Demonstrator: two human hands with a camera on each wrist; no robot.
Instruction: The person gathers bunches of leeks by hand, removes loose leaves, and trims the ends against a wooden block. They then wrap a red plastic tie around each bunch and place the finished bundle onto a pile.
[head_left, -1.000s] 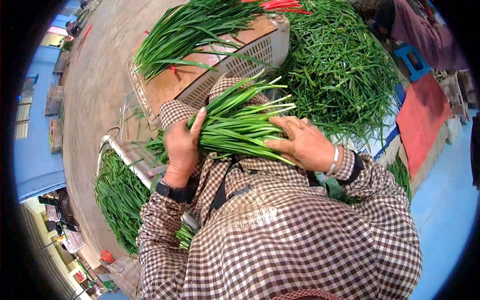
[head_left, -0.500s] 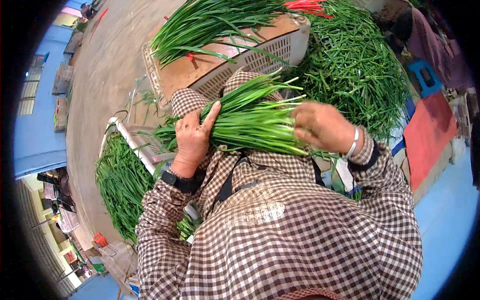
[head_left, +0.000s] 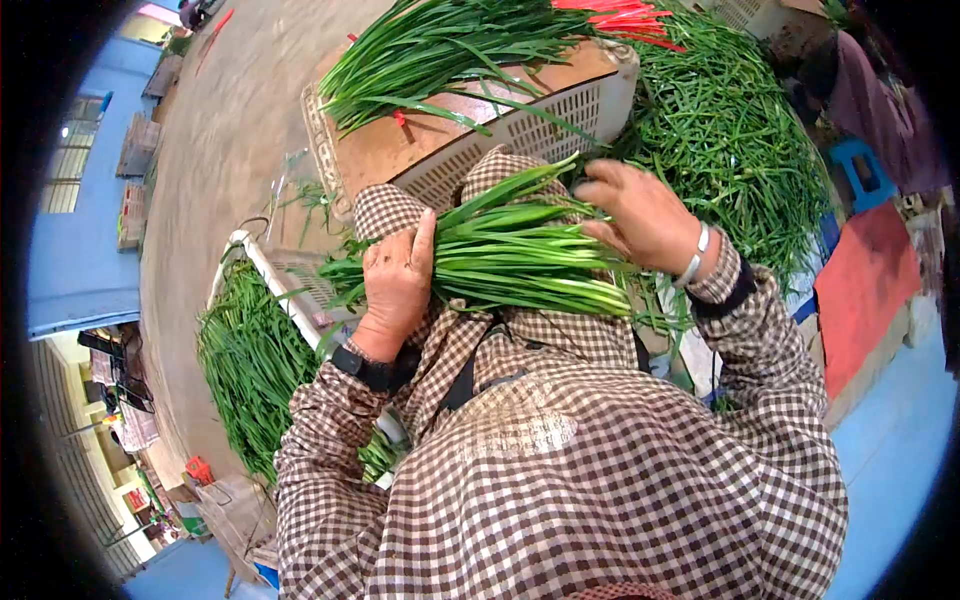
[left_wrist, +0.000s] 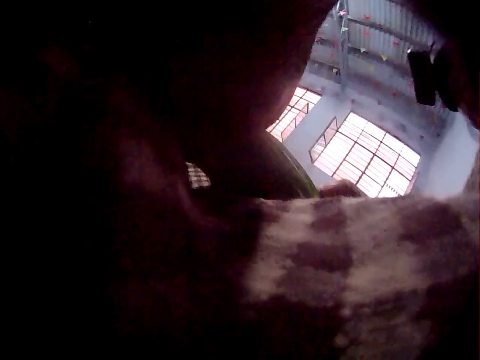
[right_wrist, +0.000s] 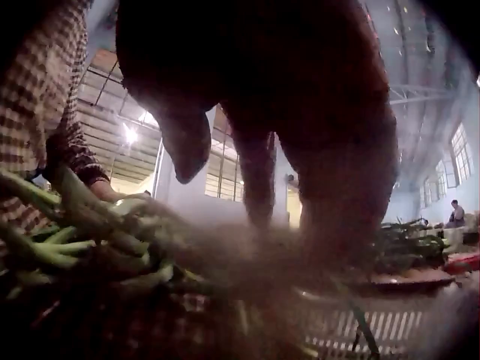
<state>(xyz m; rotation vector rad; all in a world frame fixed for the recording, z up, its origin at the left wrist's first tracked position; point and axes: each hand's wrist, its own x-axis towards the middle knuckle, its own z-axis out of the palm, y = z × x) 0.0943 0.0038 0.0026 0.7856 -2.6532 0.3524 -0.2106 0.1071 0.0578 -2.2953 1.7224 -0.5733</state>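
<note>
A bunch of green chives [head_left: 530, 250] lies across the person's lap, pale cut ends to the right. My left hand [head_left: 398, 280] grips it around the leafy part, thumb extended over the top. Over the pale ends hovers my right hand [head_left: 645, 215], fingers bent and spread a little from the thumb. In the right wrist view its dark fingers [right_wrist: 337, 165] point down beside the chive stalks [right_wrist: 112, 240], and the fingertips are blurred. The left wrist view is mostly dark, filled by a checked sleeve [left_wrist: 337, 262].
Ahead, more chives [head_left: 450, 50] and red ties [head_left: 625, 20] lie on a board over a white crate [head_left: 560, 115]. A large heap of loose chives [head_left: 720, 140] is at the right. A crate of chives [head_left: 255, 350] stands at the left. A blue stool [head_left: 862, 172] is farther right.
My right hand has lifted off the chive ends and moved up toward the bunch's far side. The left hand keeps its grip. The whole view has shifted slightly.
</note>
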